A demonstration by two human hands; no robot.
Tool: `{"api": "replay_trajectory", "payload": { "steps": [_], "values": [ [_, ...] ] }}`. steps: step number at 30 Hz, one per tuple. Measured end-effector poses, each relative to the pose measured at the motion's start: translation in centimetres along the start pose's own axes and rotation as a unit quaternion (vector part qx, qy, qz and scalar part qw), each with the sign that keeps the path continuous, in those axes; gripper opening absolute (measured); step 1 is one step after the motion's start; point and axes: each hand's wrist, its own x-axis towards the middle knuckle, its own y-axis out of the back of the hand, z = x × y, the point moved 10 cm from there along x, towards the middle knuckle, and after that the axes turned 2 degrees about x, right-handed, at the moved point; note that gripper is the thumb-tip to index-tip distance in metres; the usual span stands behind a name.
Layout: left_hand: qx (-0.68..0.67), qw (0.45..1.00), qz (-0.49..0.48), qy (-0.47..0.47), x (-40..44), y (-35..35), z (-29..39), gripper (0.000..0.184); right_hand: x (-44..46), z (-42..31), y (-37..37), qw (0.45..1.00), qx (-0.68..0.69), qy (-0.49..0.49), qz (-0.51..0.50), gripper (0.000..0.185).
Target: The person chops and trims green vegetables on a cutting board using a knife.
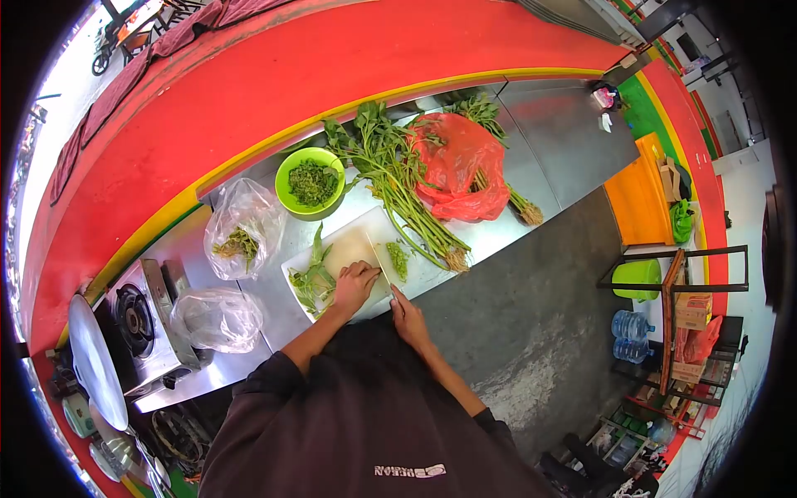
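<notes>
On a white cutting board (362, 234), my left hand (355, 284) is closed over the leafy greens (312, 280), whose leaves stick out on its left side. The handle of a kitchen knife (378, 259) is in my right hand (407, 319). Its blade points away from me, close beside the left fingertips. To the right of the blade lies a small heap of chopped green pieces (398, 261). Behind the board stands a lime-green bowl (286, 197) holding cut leaves (313, 183). My left fingers hide the part of the greens they press on.
Long rooted greens (398, 195) and a red plastic bag (462, 170) occupy the steel counter (573, 137)'s back right. Clear plastic bags (217, 319) lie on the left, near a gas stove (137, 311) and wok (95, 361). A shelf rack (671, 332) stands at right.
</notes>
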Motion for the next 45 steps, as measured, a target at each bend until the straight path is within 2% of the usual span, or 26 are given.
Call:
{"api": "replay_trajectory", "payload": {
  "steps": [4, 8, 10, 11, 12, 14, 15, 19, 21, 26, 36, 45],
  "values": [
    [0.014, 1.0, -0.001, -0.006, 0.1, 0.4, 0.5, 0.015, 1.0, -0.4, -0.3, 0.998, 0.031, -0.049, -0.023, 0.043],
    [-0.017, 1.0, 0.008, 0.001, 0.3, 0.6, 0.3, 0.016, 1.4, -0.7, 0.2, 0.999, 0.03, 0.015, 0.017, 0.043],
    [-0.016, 1.0, 0.013, -0.001, 0.2, 0.6, 0.3, 0.015, 0.9, -1.9, 0.8, 1.0, 0.013, -0.013, -0.001, 0.043],
    [-0.017, 1.0, 0.019, -0.003, 0.3, 0.7, 0.3, 0.014, 0.5, -1.9, 0.7, 0.997, 0.025, -0.067, -0.026, 0.042],
    [-0.018, 1.0, 0.025, -0.005, 0.3, 0.7, 0.3, 0.013, 0.3, -1.6, 0.4, 0.997, 0.028, -0.067, -0.025, 0.042],
    [-0.018, 1.0, 0.025, -0.006, 0.4, 0.7, 0.1, 0.013, -0.1, -1.8, 0.4, 0.999, 0.025, 0.005, 0.022, 0.041],
    [-0.017, 1.0, 0.022, -0.006, 0.3, 0.7, 0.2, 0.013, -0.4, -1.5, 0.2, 1.0, 0.016, -0.027, -0.002, 0.042],
    [-0.012, 1.0, 0.016, -0.009, 0.0, 0.9, 0.6, 0.014, 0.5, -1.6, -0.7, 0.997, -0.047, -0.051, -0.033, 0.044],
    [-0.011, 1.0, 0.025, -0.016, -0.1, 1.3, 0.9, 0.015, 1.7, -3.2, -0.5, 0.999, -0.035, 0.024, 0.014, 0.044],
    [-0.011, 0.999, 0.019, -0.024, -0.1, 0.9, 0.6, 0.018, 2.9, -3.5, -0.4, 0.999, -0.038, 0.006, 0.017, 0.042],
    [-0.02, 1.0, 0.023, 0.006, 0.1, 0.8, 0.1, 0.013, 1.0, -2.3, 0.0, 0.999, -0.048, -0.005, -0.004, 0.042],
    [-0.023, 0.999, 0.03, -0.007, -0.1, 1.1, 0.4, 0.013, 3.1, -3.0, -0.9, 0.999, -0.036, 0.021, 0.03, 0.042]
  ]
}}
